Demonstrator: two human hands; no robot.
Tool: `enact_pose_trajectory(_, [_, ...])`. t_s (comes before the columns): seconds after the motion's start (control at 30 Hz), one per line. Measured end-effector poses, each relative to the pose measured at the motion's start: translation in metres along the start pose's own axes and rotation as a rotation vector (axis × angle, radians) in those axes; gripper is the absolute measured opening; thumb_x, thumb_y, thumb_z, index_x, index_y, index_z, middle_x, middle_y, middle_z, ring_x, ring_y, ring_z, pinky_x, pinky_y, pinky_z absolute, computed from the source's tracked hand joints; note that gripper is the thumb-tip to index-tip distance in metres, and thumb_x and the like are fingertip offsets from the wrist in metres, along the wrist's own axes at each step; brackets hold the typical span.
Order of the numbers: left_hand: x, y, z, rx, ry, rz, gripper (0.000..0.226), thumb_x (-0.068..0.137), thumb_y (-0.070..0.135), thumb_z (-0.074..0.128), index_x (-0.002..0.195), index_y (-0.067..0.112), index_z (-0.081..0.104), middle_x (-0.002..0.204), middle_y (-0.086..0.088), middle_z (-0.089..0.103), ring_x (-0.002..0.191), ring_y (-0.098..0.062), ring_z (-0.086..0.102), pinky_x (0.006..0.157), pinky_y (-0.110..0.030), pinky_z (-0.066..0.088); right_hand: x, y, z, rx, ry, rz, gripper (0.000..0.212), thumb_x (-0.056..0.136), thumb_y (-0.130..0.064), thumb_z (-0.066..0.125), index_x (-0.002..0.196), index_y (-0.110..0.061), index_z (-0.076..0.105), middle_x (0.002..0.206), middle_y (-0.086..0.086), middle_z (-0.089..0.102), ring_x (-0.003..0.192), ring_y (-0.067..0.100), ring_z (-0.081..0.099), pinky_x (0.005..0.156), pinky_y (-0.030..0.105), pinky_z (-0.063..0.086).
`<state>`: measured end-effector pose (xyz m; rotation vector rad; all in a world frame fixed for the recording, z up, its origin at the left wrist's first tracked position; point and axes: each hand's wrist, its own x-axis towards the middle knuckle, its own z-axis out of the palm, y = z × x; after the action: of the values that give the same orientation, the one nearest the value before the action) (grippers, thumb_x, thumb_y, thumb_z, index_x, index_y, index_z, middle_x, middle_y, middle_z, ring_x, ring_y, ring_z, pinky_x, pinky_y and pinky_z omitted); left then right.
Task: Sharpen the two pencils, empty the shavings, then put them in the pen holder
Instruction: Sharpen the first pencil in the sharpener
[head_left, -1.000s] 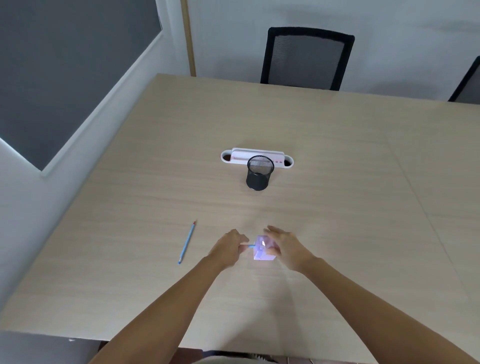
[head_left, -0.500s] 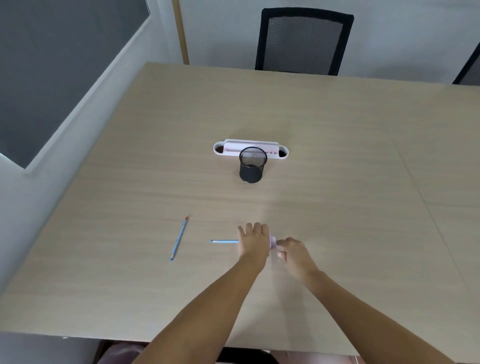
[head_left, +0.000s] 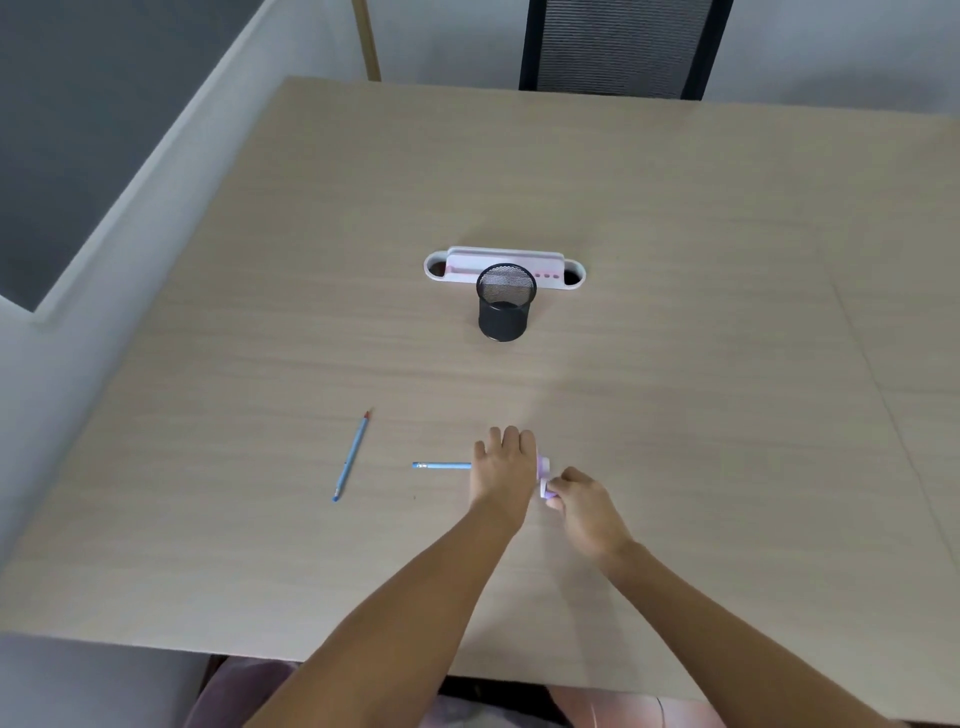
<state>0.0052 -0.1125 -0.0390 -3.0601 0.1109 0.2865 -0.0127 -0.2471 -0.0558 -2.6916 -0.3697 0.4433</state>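
One blue pencil (head_left: 441, 465) lies level on the table, its right end hidden under my left hand (head_left: 506, 467). That hand rests palm down over a small purple sharpener (head_left: 544, 475), pressing on it; only a sliver of the sharpener shows. My right hand (head_left: 584, 501) is pinched on the sharpener's right side, on a small part I cannot make out. A second blue pencil (head_left: 352, 454) with a red end lies loose to the left, untouched. The black mesh pen holder (head_left: 505, 306) stands upright farther back at the centre and looks empty.
A white oval cable box (head_left: 571, 273) is set into the wooden table (head_left: 701, 364) just behind the pen holder. A black mesh chair (head_left: 618, 47) stands at the far edge. A grey wall and dark window run along the left.
My left hand left the pencil's end and now lies over the sharpener, with the pencil sticking out to the left. My right hand shifted to the sharpener's right side. The view tilted down.
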Motion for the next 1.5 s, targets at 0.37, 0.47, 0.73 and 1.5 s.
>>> enact_pose_trajectory(0.37, [0.001, -0.003, -0.002, -0.043, 0.108, 0.063, 0.056, 0.025, 0.023, 0.084, 0.075, 0.016, 0.059, 0.067, 0.0, 0.059, 0.059, -0.021, 0.056, 0.055, -0.025, 0.045, 0.012, -0.003, -0.053, 0.022, 0.19, -0.205, 0.009, 0.07, 0.0, 0.068, 0.069, -0.009, 0.068, 0.069, 0.007, 0.059, 0.062, 0.012, 0.056, 0.062, 0.02, 0.041])
enact_pose_trajectory(0.47, [0.002, -0.002, 0.001, -0.045, 0.104, 0.085, 0.057, 0.028, 0.02, 0.083, 0.076, 0.015, 0.053, 0.066, 0.0, 0.056, 0.058, -0.021, 0.053, 0.054, -0.026, 0.043, 0.043, 0.005, -0.051, -0.084, 0.204, -0.169, 0.017, 0.065, 0.003, 0.071, 0.06, -0.011, 0.063, 0.064, 0.006, 0.054, 0.059, 0.02, 0.055, 0.056, 0.02, 0.034])
enact_pose_trajectory(0.73, [0.004, 0.0, 0.004, -0.043, 0.061, 0.051, 0.067, 0.023, 0.027, 0.085, 0.075, 0.014, 0.045, 0.064, 0.0, 0.054, 0.058, -0.02, 0.051, 0.055, -0.026, 0.041, 0.026, 0.015, 0.005, -0.164, 0.024, -0.168, 0.032, 0.047, 0.008, 0.075, 0.056, -0.02, 0.063, 0.058, -0.002, 0.051, 0.055, 0.019, 0.05, 0.054, 0.019, 0.027])
enact_pose_trajectory(1.5, [0.002, 0.001, 0.006, 0.053, 0.078, 0.05, 0.061, 0.031, 0.027, 0.085, 0.08, 0.017, 0.05, 0.072, 0.001, 0.054, 0.065, -0.018, 0.05, 0.062, -0.026, 0.041, -0.01, 0.012, 0.008, 0.042, 0.176, -0.144, 0.013, 0.078, -0.006, 0.064, 0.068, -0.014, 0.065, 0.068, 0.0, 0.055, 0.06, 0.02, 0.05, 0.061, 0.018, 0.038])
